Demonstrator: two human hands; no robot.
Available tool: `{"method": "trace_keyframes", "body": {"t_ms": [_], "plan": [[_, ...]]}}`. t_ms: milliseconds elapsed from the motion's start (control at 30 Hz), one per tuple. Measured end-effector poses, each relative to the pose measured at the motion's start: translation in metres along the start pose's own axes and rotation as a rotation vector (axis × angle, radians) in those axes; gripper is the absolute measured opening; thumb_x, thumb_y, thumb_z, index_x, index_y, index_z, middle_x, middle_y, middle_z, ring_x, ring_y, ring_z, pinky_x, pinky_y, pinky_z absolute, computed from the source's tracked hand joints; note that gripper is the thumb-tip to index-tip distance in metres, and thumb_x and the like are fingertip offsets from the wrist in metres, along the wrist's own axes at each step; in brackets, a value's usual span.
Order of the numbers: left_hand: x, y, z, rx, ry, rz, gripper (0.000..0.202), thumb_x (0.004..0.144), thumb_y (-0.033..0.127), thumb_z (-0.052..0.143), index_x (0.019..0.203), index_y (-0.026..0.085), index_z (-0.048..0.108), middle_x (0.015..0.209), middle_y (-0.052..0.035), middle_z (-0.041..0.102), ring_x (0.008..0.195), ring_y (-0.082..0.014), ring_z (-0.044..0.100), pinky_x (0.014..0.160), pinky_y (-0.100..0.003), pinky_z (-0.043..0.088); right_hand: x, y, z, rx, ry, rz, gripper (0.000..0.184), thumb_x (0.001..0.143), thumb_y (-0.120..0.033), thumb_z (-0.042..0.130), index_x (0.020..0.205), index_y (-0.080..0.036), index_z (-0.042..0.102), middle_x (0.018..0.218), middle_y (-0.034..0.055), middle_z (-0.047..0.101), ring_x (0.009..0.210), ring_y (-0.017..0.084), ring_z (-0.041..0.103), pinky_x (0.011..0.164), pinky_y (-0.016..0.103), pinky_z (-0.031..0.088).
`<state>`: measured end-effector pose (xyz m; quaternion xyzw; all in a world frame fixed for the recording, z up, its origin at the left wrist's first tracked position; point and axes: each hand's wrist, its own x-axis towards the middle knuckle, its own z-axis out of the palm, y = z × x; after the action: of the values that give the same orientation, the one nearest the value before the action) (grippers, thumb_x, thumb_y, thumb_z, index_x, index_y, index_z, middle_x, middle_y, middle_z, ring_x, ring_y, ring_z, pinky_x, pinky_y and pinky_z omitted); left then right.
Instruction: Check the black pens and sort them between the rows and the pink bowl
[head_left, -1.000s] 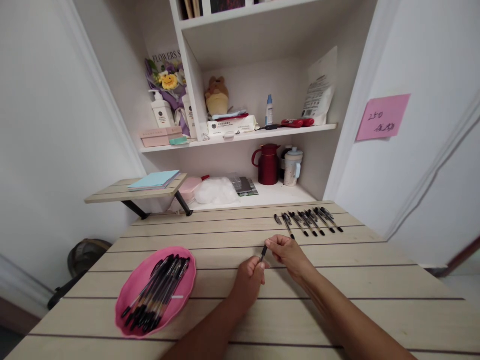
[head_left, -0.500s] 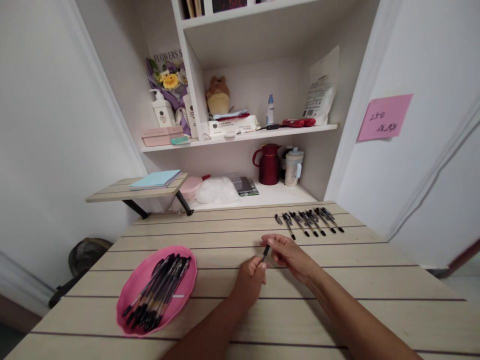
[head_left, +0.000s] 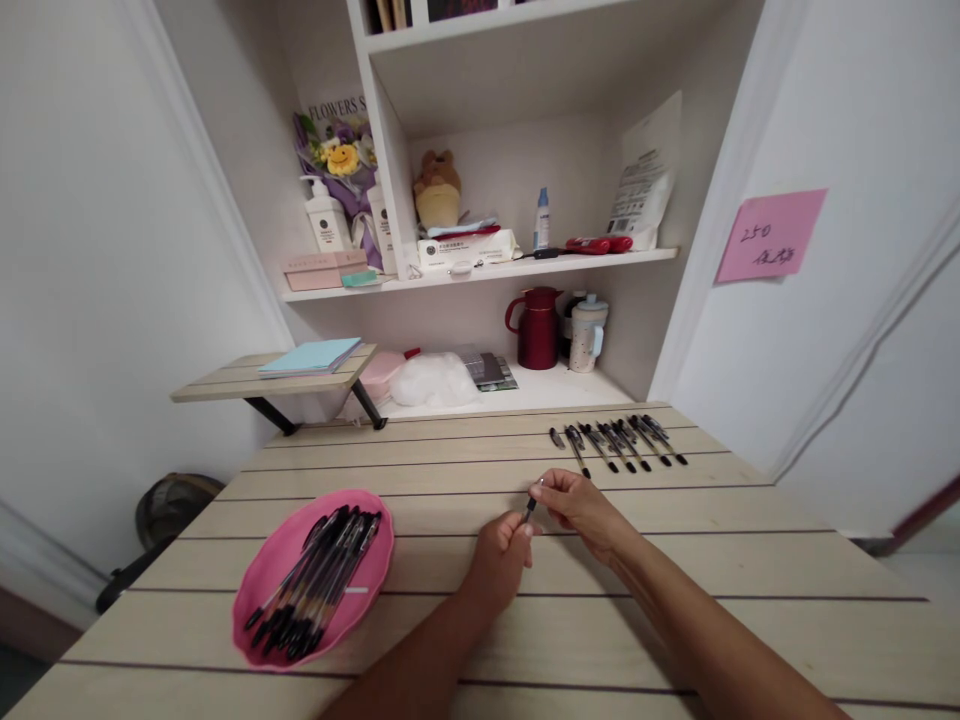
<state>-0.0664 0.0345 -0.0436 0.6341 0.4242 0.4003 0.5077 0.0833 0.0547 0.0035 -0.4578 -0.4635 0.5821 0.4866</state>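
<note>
Over the middle of the table, my left hand (head_left: 501, 552) is closed around a pen (head_left: 530, 504), whose black grip end sticks up out of the fist. My right hand (head_left: 576, 508) pinches the upper tip of that pen between thumb and fingers; a small shiny bit shows there, too small to make out. To the left, a pink scalloped bowl (head_left: 271, 548) holds a heap of black-capped pens (head_left: 322, 580). Beyond my right hand lies a slanted row of pens (head_left: 622, 446), with a short dark cap-like piece (head_left: 556, 438) at its left end.
A small raised stand (head_left: 217, 382) with blue paper (head_left: 311, 356) on it is at the back left. Behind the table, a white shelf (head_left: 540, 263) holds bottles and a plush toy; a red jug (head_left: 538, 328) and a cup (head_left: 587, 335) stand below it.
My right hand's fingers have closed in on the pen's tip, where before they were more spread beside it. My left hand stays in place with the pen.
</note>
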Motion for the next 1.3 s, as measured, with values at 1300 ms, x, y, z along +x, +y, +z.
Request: {"method": "trace_keyframes", "body": {"t_ms": [1300], "plan": [[0.001, -0.001, 0.002, -0.083, 0.028, -0.099, 0.024, 0.078, 0.036, 0.044, 0.08, 0.015, 0.056, 0.047, 0.0061, 0.042, 0.042, -0.0064, 0.029, 0.045, -0.02, 0.021, 0.016, -0.002, -0.008, -0.073, -0.129, -0.048, 0.032, 0.061, -0.044, 0.069, 0.075, -0.016, 0.06, 0.061, -0.0011, 0.057, 0.043, 0.005, 0.037, 0.041, 0.02, 0.022]]}}
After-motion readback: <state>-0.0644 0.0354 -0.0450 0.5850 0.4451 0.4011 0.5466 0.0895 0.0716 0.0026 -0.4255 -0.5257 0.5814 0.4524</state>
